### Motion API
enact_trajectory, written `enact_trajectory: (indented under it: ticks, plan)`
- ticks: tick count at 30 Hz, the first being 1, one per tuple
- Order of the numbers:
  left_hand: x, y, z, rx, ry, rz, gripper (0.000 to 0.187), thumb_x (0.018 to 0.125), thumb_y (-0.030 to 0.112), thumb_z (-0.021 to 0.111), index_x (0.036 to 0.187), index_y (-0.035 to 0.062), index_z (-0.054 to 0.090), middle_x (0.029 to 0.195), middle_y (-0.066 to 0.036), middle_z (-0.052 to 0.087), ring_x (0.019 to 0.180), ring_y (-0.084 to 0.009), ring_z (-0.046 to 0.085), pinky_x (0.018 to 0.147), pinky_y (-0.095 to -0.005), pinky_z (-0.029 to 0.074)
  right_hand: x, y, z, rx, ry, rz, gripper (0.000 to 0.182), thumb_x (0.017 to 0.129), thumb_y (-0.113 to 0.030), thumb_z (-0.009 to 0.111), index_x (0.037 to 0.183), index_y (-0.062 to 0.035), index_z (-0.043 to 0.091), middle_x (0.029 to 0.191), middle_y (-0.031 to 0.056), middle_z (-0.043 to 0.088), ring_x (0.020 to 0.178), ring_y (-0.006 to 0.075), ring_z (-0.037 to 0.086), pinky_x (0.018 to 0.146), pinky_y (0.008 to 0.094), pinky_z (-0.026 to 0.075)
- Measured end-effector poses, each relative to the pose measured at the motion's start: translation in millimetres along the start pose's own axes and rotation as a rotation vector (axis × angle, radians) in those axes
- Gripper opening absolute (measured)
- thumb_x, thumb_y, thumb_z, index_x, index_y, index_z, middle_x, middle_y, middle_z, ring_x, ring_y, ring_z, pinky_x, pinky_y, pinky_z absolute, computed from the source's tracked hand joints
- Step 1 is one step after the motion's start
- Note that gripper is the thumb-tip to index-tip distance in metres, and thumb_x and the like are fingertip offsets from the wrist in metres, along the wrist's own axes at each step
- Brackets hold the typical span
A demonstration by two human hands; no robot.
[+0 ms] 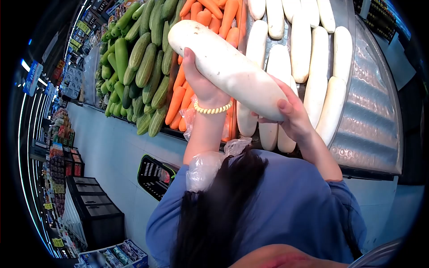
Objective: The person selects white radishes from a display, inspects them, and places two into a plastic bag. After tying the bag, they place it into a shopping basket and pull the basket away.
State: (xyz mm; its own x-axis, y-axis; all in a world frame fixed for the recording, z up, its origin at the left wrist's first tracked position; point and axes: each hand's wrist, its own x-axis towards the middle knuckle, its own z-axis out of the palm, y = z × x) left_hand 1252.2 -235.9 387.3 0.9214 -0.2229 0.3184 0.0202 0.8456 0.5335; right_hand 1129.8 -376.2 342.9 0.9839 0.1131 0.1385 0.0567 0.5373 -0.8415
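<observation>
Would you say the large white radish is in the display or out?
Out: the left hand and right hand hold the radish above the display.

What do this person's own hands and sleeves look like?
Both hands are bare, without gloves. The left hand has a pale yellow coiled band at its wrist; nothing is worn on the right wrist. The short blue sleeves leave the forearms uncovered.

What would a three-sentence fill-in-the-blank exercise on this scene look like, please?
The left hand and right hand hold one large radish, coloured ____.
The coiled band on the left wrist is ____.
Between the green vegetables and the displayed radishes lie orange ____.
Missing words: white; yellow; carrots.
</observation>
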Motion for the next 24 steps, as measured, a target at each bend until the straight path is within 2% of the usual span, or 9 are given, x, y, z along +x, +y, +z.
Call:
enact_trajectory:
  ticks: [4,7,11,13,15,19,21,22,24]
  plan:
    - [12,2,-36,-0.254,-0.041,-0.135,0.069,0.079,0.062,0.047,0.117,0.0046,0.049,0.108,-0.013,0.057,0.103,-0.0318,0.056,0.087,-0.0467,0.046,-11,-13,13,-0.619,0.083,-0.39,0.064,0.077,-0.01,0.07,0.134,-0.0047,0.04,0.128,0.0131,0.049,0.116,0.0233,0.051,0.096,0.0346,0.042]
    - [16,2,-52,-0.393,-0.014,-0.201,0.069,0.078,0.062,0.046,0.114,0.0037,0.051,0.107,-0.014,0.058,0.101,-0.0311,0.056,0.086,-0.0468,0.046,-12,-13,12,-0.922,0.028,-0.611,0.053,0.076,-0.009,0.07,0.125,-0.0034,0.052,0.127,0.0172,0.051,0.113,0.0267,0.054,0.095,0.0348,0.043]
    - [8,7,-53,-0.48,-0.177,-0.217,0.071,0.077,0.062,0.047,0.113,0.0007,0.051,0.108,-0.015,0.057,0.099,-0.0296,0.054,0.088,-0.0449,0.044,-5,-7,14,-0.892,0.04,-0.708,0.05,0.072,-0.006,0.072,0.119,-0.0023,0.057,0.125,0.0193,0.053,0.11,0.03,0.056,0.094,0.0343,0.044]
    - [13,12,-57,-0.454,-0.257,-0.152,0.075,0.075,0.06,0.053,0.115,-0.003,0.048,0.112,-0.015,0.054,0.104,-0.0291,0.05,0.092,-0.0424,0.042,-3,-1,12,-0.843,0.026,-0.62,0.055,0.072,-0.008,0.074,0.123,-0.0024,0.054,0.127,0.0183,0.052,0.114,0.0283,0.053,0.095,0.034,0.043]
    - [3,22,-42,-0.128,0.034,0.023,0.075,0.077,0.061,0.05,0.116,-0.003,0.048,0.112,-0.016,0.054,0.102,-0.0292,0.052,0.091,-0.0432,0.043,-1,1,8,-0.789,0.036,-0.514,0.06,0.071,-0.01,0.075,0.126,-0.003,0.051,0.128,0.0176,0.051,0.116,0.0267,0.052,0.095,0.0335,0.042]
    - [-23,17,-10,0.394,0.04,0.332,0.078,0.08,0.057,0.052,0.125,-0.0053,0.038,0.113,-0.02,0.054,0.103,-0.0289,0.056,0.088,-0.0425,0.046,14,9,6,-0.829,0.027,-0.073,0.097,0.061,-0.013,0.084,0.139,-0.0037,0.027,0.13,0.0122,0.044,0.109,0.0215,0.053,0.09,0.0312,0.044]
    - [-32,17,2,0.652,-0.153,0.413,0.079,0.077,0.052,0.061,0.125,-0.0059,0.037,0.113,-0.02,0.054,0.097,-0.0275,0.059,0.086,-0.0406,0.049,19,39,-12,-0.859,-0.054,-0.381,0.093,0.062,-0.017,0.083,0.138,-0.0081,0.03,0.127,0.012,0.044,0.114,0.0224,0.046,0.087,0.0313,0.045]
    - [-27,22,2,0.666,-0.3,0.325,0.083,0.073,0.046,0.069,0.126,-0.0068,0.035,0.113,-0.02,0.054,0.096,-0.0273,0.06,0.084,-0.0389,0.05,22,47,-19,-0.845,-0.097,-0.427,0.094,0.059,-0.023,0.084,0.135,-0.0069,0.031,0.118,0.0146,0.051,0.094,0.0205,0.058,0.067,0.0277,0.051]
    - [-11,22,-6,0.303,-0.343,0.036,0.087,0.066,0.039,0.078,0.128,-0.0006,0.033,0.116,-0.012,0.052,0.103,-0.0231,0.055,0.088,-0.0359,0.047,6,42,-23,-0.038,-0.369,0.037,0.095,0.059,-0.027,0.083,0.135,-0.0054,0.03,0.107,0.016,0.055,0.073,0.0181,0.059,0.054,0.026,0.048]
